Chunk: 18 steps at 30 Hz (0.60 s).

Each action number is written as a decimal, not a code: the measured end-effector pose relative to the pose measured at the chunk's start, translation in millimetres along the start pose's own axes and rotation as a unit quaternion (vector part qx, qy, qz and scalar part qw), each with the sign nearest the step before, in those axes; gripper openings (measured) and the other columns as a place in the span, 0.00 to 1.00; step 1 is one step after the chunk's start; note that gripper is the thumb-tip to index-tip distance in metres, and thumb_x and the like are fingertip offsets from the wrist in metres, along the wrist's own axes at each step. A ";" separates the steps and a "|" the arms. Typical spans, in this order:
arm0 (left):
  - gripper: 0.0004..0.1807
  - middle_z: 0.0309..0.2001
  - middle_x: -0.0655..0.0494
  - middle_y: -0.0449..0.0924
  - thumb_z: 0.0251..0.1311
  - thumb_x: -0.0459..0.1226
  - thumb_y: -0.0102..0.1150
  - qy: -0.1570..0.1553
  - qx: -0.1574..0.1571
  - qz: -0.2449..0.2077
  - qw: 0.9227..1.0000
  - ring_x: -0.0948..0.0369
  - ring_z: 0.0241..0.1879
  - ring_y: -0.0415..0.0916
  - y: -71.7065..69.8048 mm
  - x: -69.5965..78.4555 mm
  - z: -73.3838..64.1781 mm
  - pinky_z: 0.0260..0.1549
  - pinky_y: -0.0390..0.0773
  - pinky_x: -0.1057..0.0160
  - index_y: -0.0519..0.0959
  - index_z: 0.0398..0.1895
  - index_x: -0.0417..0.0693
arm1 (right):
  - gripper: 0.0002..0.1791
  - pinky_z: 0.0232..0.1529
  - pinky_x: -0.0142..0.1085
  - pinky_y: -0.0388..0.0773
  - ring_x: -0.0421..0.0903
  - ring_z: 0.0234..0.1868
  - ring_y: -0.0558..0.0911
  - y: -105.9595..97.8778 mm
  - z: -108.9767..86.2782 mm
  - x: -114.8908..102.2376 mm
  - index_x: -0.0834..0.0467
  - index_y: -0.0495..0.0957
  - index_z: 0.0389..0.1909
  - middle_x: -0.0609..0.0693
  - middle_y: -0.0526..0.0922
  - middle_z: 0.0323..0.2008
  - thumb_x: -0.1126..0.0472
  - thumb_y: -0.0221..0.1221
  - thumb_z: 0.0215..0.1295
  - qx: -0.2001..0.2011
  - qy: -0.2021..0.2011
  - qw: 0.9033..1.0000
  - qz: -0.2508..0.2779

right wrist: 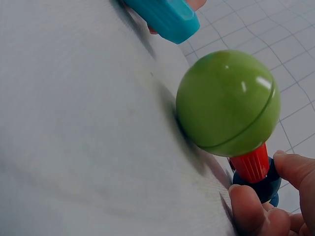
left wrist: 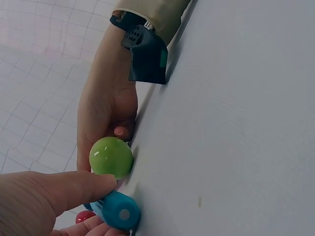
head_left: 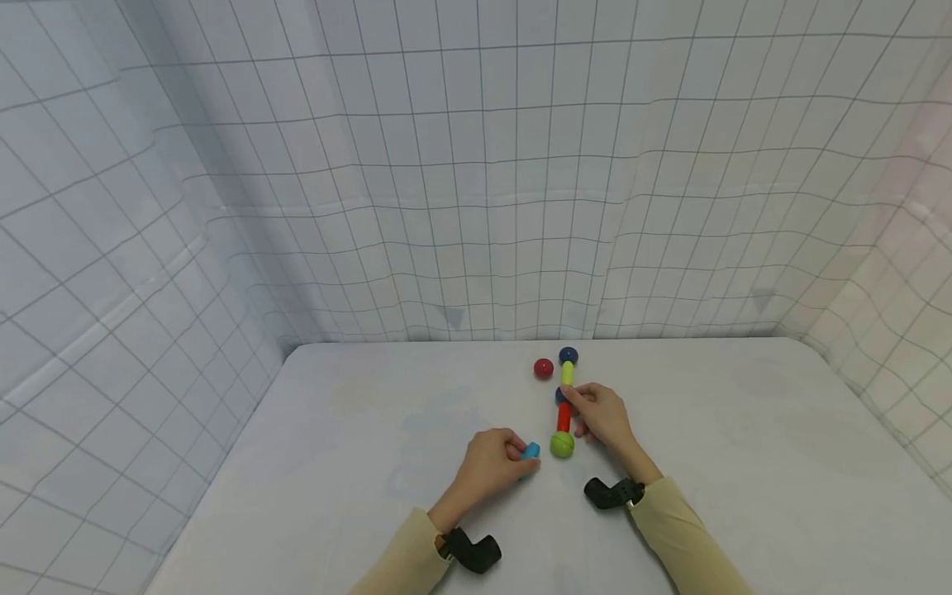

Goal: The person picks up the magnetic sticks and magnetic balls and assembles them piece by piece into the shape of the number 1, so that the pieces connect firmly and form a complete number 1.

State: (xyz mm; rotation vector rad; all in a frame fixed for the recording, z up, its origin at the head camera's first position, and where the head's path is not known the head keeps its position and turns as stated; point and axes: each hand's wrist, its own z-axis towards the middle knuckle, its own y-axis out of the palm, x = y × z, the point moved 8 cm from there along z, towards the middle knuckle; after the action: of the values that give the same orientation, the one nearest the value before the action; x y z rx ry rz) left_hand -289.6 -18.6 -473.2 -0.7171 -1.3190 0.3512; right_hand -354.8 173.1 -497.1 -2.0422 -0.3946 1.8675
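My left hand (head_left: 492, 463) pinches a light-blue rod (left wrist: 119, 210) between thumb and fingers, just left of the joined pieces. A grey dot marks the rod's end in the left wrist view. My right hand (head_left: 604, 416) grips the middle dark-blue ball (right wrist: 266, 189) of a row of joined balls and rods. From near to far, the row has a green ball (head_left: 562, 445), a red rod (head_left: 564, 417), the held ball, a yellow rod (head_left: 568, 373) and another dark-blue ball (head_left: 568, 355). Part of the held ball is hidden by fingers.
A loose red ball (head_left: 544, 368) lies left of the row's far end. Everything rests on a white-covered table (head_left: 357, 446). Grid-patterned white curtains (head_left: 476, 207) hang behind it and at both sides. Each wrist wears a black camera mount (head_left: 476, 552).
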 end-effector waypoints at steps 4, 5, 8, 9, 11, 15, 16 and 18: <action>0.11 0.18 0.66 0.73 0.49 0.42 0.70 0.003 -0.001 -0.002 1.000 0.69 0.20 0.70 3.7 2.0 0.3 0.22 0.70 0.67 0.81 0.27 0.45 | 0.28 0.11 0.31 0.67 0.42 0.10 0.74 -0.6 0.3 0.0 0.65 0.76 0.47 0.49 0.80 0.23 0.43 0.57 0.64 -0.001 0.004 1.000 0.003; 0.11 0.18 0.66 0.73 0.49 0.42 0.71 0.003 -0.002 -0.003 1.000 0.69 0.20 0.70 4.4 3.1 0.2 0.22 0.70 0.68 0.81 0.27 0.45 | 0.27 0.11 0.31 0.67 0.42 0.10 0.74 -0.7 0.3 -0.1 0.65 0.76 0.47 0.49 0.80 0.23 0.43 0.57 0.64 -0.001 0.004 1.000 0.003; 0.11 0.18 0.66 0.74 0.48 0.42 0.71 0.002 -0.002 -0.003 1.000 0.69 0.20 0.70 5.8 6.7 -0.7 0.22 0.70 0.68 0.81 0.27 0.45 | 0.27 0.12 0.31 0.68 0.42 0.10 0.74 -0.8 0.0 -0.8 0.64 0.77 0.46 0.49 0.80 0.22 0.43 0.57 0.64 0.003 0.006 1.000 0.004; 0.11 0.18 0.66 0.74 0.48 0.42 0.71 0.001 -0.002 -0.003 1.000 0.69 0.20 0.70 6.1 7.9 -1.0 0.22 0.70 0.68 0.81 0.26 0.45 | 0.27 0.12 0.31 0.68 0.42 0.10 0.74 -0.7 0.0 -0.9 0.64 0.77 0.46 0.49 0.80 0.21 0.43 0.57 0.64 0.004 0.005 1.000 0.003; 0.11 0.18 0.65 0.75 0.48 0.42 0.72 0.000 -0.005 -0.003 1.000 0.69 0.20 0.70 7.0 10.2 -1.7 0.21 0.70 0.67 0.81 0.26 0.45 | 0.26 0.12 0.31 0.68 0.42 0.10 0.74 -0.6 -0.1 -0.8 0.64 0.77 0.45 0.48 0.79 0.21 0.43 0.58 0.64 0.006 0.003 1.000 0.001; 0.11 0.19 0.65 0.74 0.48 0.41 0.72 0.001 -0.012 -0.002 1.000 0.69 0.20 0.70 9.1 13.5 -2.2 0.21 0.70 0.67 0.81 0.26 0.44 | 0.27 0.12 0.32 0.68 0.42 0.10 0.74 -0.1 -0.1 -0.6 0.64 0.77 0.45 0.48 0.79 0.20 0.42 0.58 0.64 0.006 0.001 1.000 0.000; 0.11 0.19 0.65 0.74 0.48 0.41 0.72 0.002 -0.014 -0.003 1.000 0.69 0.20 0.70 9.6 14.1 -2.2 0.21 0.70 0.68 0.81 0.27 0.44 | 0.27 0.12 0.32 0.68 0.42 0.10 0.74 0.0 0.0 -0.4 0.64 0.77 0.45 0.48 0.79 0.20 0.42 0.58 0.64 0.005 0.000 1.000 -0.001; 0.11 0.19 0.65 0.74 0.48 0.41 0.71 0.003 -0.017 -0.005 1.000 0.69 0.20 0.70 10.5 14.8 -2.0 0.21 0.70 0.68 0.81 0.26 0.44 | 0.27 0.12 0.32 0.68 0.43 0.10 0.74 0.1 0.1 -0.3 0.64 0.77 0.45 0.48 0.79 0.20 0.42 0.58 0.64 0.004 0.000 1.000 -0.001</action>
State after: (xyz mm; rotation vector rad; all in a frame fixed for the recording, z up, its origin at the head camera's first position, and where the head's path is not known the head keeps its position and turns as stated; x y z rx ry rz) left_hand -282.5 -2.3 -469.0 -0.7396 -1.3249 0.3182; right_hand -354.9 172.9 -496.8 -2.0359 -0.3870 1.8648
